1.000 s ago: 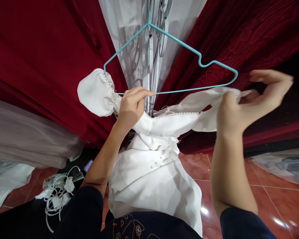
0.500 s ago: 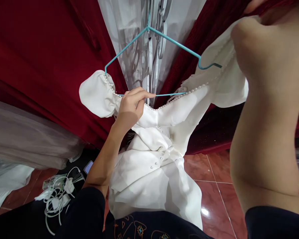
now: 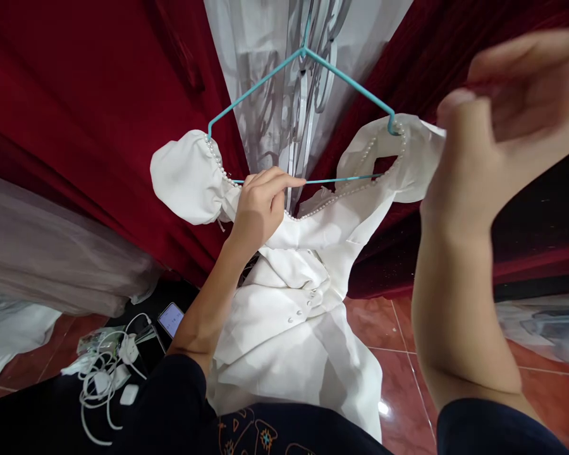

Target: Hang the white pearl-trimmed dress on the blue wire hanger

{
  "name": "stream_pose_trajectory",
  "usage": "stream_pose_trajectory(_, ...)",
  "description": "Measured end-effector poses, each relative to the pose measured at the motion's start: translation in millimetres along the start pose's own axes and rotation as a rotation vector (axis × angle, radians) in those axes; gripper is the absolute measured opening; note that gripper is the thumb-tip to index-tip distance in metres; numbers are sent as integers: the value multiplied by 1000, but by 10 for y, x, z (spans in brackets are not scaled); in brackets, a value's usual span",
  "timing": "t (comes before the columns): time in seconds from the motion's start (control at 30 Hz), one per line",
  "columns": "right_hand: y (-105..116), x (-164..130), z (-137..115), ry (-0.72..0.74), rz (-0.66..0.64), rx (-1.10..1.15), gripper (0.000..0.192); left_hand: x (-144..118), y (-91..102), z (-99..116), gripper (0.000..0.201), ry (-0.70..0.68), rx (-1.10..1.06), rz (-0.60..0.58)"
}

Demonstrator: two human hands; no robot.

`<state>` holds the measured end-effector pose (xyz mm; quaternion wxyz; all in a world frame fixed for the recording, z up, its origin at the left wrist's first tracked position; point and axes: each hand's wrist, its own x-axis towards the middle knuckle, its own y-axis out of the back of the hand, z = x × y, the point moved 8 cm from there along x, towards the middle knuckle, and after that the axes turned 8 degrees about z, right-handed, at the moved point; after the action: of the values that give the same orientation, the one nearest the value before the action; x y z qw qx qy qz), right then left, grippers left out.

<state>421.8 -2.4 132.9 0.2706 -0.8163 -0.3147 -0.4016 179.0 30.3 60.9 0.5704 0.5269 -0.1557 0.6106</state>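
White pearl-trimmed dress (image 3: 294,316) was hung on teal wire hanger (image 3: 308,120) against red curtain (image 3: 76,95). Hanger's lower bar was pinched with neckline by closed fingers of left hand (image 3: 260,205). Right hand (image 3: 507,126) was raised beside right puff sleeve (image 3: 408,158), fingers loosely curled; grip could not be told. Charger cables (image 3: 104,373) were strewn on tiled floor (image 3: 398,341).

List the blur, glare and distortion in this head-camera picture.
Head view: the right hand is close and smeared by motion blur; the left hand, teal hanger and white dress are sharp; bright glare spots on the red floor tiles; wide-angle bending splays the red curtains outward.
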Motion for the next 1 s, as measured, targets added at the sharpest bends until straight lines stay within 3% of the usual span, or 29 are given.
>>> stream_pose_trajectory(0.07,128,-239,-9,123,26,-41,14,-9,-8,16,39,7,10,8)
stream_pose_trajectory(0.2,152,-611,381,-68,-107,-273,38,-21,-23,11,40,4,18,15)
stream_pose_trajectory(0.3,70,-640,496,-117,-158,-296,31,-20,-26,-13,40,8,29,19)
stream_pose_trajectory(0.5,-47,-270,249,24,-59,-84,28,-15,-47,31,41,-5,-14,43)
stream_pose_trajectory(0.6,-152,-235,145,40,-195,-18,22,-17,-76,28,41,-1,-12,26)
stream_pose_trajectory(0.7,-236,-381,25,111,-334,58,18,-24,-69,2,40,11,28,14)
stream_pose_trajectory(0.77,-146,-462,-45,224,-214,34,17,-31,-42,14,39,2,23,23)
stream_pose_trajectory(0.87,109,-527,16,244,133,-54,21,-43,-15,59,37,-16,-3,36)
stream_pose_trajectory(0.93,111,-530,168,124,142,-106,31,-50,-18,76,37,-21,6,37)
stream_pose_trajectory(1.0,-2,-519,310,1,4,-142,38,-54,-28,74,38,-25,36,39)
